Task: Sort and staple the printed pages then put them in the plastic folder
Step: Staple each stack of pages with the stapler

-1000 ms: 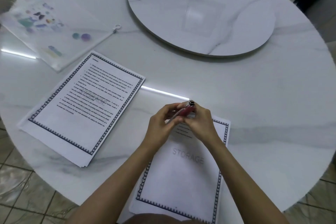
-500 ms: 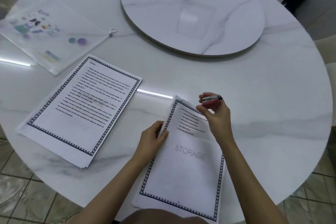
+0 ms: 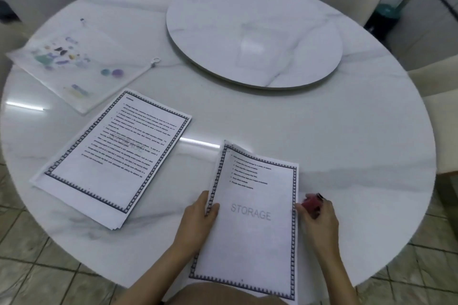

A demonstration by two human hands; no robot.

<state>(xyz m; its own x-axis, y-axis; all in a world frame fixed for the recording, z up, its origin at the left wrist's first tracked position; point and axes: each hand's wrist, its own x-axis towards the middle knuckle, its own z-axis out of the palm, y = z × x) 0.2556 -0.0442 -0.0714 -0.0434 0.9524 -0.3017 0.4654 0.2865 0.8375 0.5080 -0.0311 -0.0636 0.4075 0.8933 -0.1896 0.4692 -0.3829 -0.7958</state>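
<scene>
Now my left hand pinches the left edge of the flat paper set while my right hand, just beside its right edge, curls around the small red stapler. Left lies a second bordered stack; beyond it, the translucent plastic folder on the glossy round marble table.

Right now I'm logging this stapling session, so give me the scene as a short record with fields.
surface: round white marble table with a raised turntable
near stack: bordered pages marked STORAGE, in front of the person
far stack: second bordered stack, to the left, untouched
plastic folder: far left, lying flat, no pages visible inside
left hand: gripping the near stack's left edge
right hand: beside the stack's right edge, holding a small red stapler
</scene>
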